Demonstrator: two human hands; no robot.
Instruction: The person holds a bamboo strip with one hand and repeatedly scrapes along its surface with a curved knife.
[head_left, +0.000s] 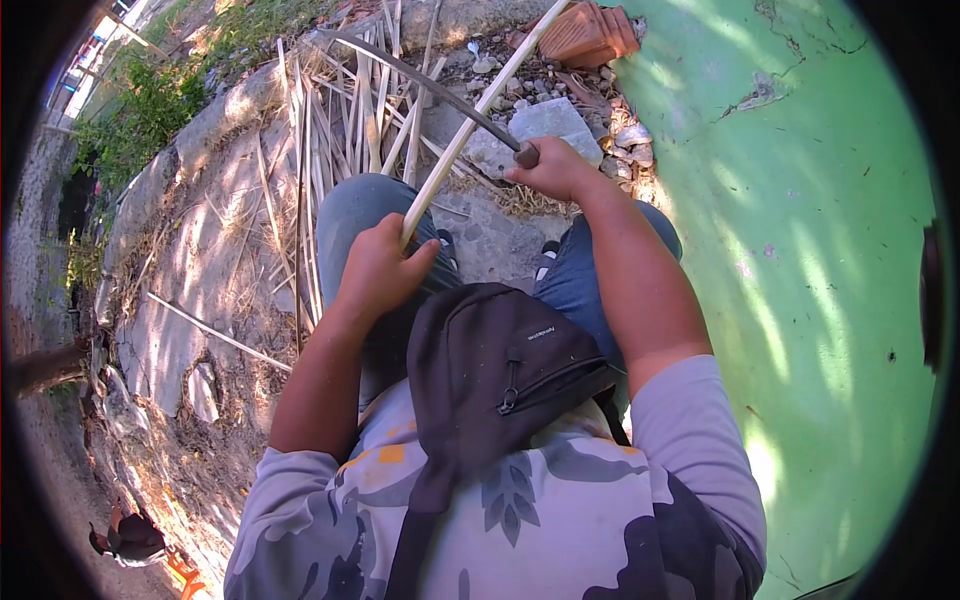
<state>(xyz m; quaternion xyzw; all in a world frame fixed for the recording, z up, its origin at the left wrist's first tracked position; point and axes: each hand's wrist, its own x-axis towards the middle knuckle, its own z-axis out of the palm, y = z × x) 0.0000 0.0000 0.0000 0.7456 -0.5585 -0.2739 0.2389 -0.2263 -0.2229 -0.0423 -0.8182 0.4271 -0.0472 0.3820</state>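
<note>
1. Head view, left: loose split strips [372, 140] lie on the ground beyond the left knee [345, 205].
2. Left hand [378, 268]: closed around the near end of a pale strip [437, 183], which slants away above the ground; thumb best tucked clear of the edge.
3. Centre: curved knife blade [425, 82] crosses the strip; contact cannot be told. A shallow angle and short strokes away from the body would suit.
4. Right hand [560, 170]: closed on the knife handle [526, 156]; a firm wrist should steady the edge.

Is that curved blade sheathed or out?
Out: the curved blade shows uncovered from its handle in the right hand, crossing the pale strip that the left hand holds.
</note>
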